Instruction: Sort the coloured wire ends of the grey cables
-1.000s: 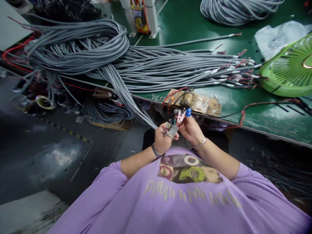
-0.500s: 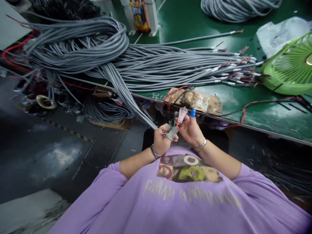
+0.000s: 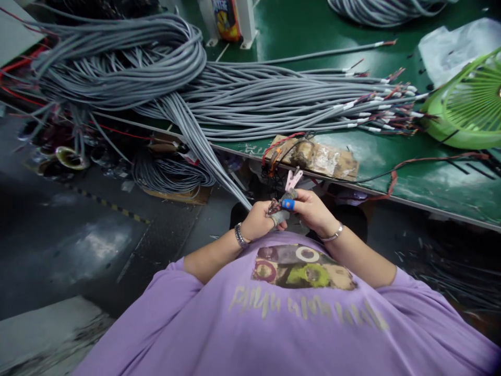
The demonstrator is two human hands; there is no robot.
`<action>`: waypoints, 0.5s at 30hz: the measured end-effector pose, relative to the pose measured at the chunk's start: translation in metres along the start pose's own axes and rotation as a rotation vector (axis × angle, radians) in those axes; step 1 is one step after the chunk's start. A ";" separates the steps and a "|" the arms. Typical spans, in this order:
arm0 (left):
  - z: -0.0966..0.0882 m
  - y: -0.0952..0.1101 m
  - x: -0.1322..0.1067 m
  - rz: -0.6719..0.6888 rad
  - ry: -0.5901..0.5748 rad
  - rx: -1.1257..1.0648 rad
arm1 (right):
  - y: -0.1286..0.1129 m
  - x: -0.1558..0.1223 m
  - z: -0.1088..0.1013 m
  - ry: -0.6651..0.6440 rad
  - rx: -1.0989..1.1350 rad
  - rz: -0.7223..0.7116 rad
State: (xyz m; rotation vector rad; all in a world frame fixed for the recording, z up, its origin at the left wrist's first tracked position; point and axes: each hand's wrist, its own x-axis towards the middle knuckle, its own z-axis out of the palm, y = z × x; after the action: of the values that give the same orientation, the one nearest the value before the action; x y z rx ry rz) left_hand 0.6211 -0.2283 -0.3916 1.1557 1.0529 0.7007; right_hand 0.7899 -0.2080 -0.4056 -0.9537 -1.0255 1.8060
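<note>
My left hand (image 3: 256, 222) is closed around the ends of a bundle of grey cables (image 3: 230, 189), which runs down to it from the bench. Thin reddish-brown wire ends (image 3: 274, 207) stick out between thumb and fingers. A grey wrapping (image 3: 280, 216) covers the left thumb. Meeting it from the other side, my right hand (image 3: 316, 211) is pinched at the wires, its thumb in a blue finger cover (image 3: 288, 204) and its forefinger wrapped in grey. Just beyond these fingertips shows a pink clothespin (image 3: 293, 179); whether they touch it I cannot tell.
Many grey cables (image 3: 250, 99) with stripped ends lie along the green bench (image 3: 297, 31), coiled at the left. At the bench edge is a stained cardboard piece (image 3: 332, 159). A green fan (image 3: 465, 109) and a plastic bag (image 3: 454, 52) are at right. Another cable coil (image 3: 168, 177) sits below.
My right hand has come in against the left, its raised blue-covered thumb now pressed down at the wires. The coloured wires that were fanned out are now mostly covered by the fingers.
</note>
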 end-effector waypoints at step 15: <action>0.000 -0.011 0.003 0.088 0.152 -0.125 | 0.006 -0.005 0.010 0.077 0.023 -0.111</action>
State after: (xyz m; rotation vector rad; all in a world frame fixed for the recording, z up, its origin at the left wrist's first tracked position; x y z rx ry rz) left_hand 0.6218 -0.2286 -0.4027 1.0580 1.0735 0.9228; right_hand 0.7808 -0.2170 -0.4057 -0.9274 -0.9884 1.6742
